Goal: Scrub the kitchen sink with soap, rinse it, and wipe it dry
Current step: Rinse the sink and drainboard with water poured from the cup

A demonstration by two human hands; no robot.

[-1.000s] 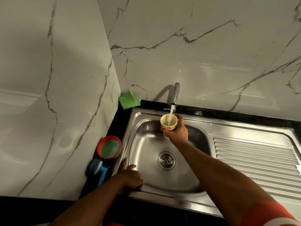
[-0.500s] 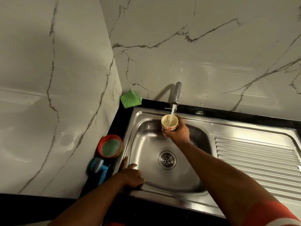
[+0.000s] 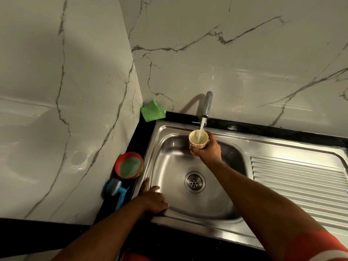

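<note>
Black worktop point(image 3: 56, 236) runs along the near edge and up the left side of a stainless steel sink point(image 3: 188, 222) set into a corner of marble-patterned wall point(image 3: 244, 63). An orange sleeve point(image 3: 316, 245) shows at the lower right. The left hand point(image 3: 153, 201) rests on the sink's front left corner, fingers relaxed and lying over the rim, holding nothing. Just left of it, on the worktop, lies a blue scrubbing brush point(image 3: 116, 193). Beyond the brush stands a red bowl point(image 3: 120, 161) with pale green liquid in it, close against the sink's left rim. The drain point(image 3: 194, 182) sits in the middle of the basin, and a ribbed draining board point(image 3: 301, 181) stretches off to the right.

Farther back, the right hand point(image 3: 209, 151) grips a small cup point(image 3: 197, 146) with red flower marks, fingers wrapped round its side, and holds it upright over the back of the basin. A stream of water point(image 3: 200, 132) falls from the tap point(image 3: 207, 106) straight into the cup. A folded green cloth point(image 3: 152, 112) lies in the far left corner of the worktop, against the wall.
</note>
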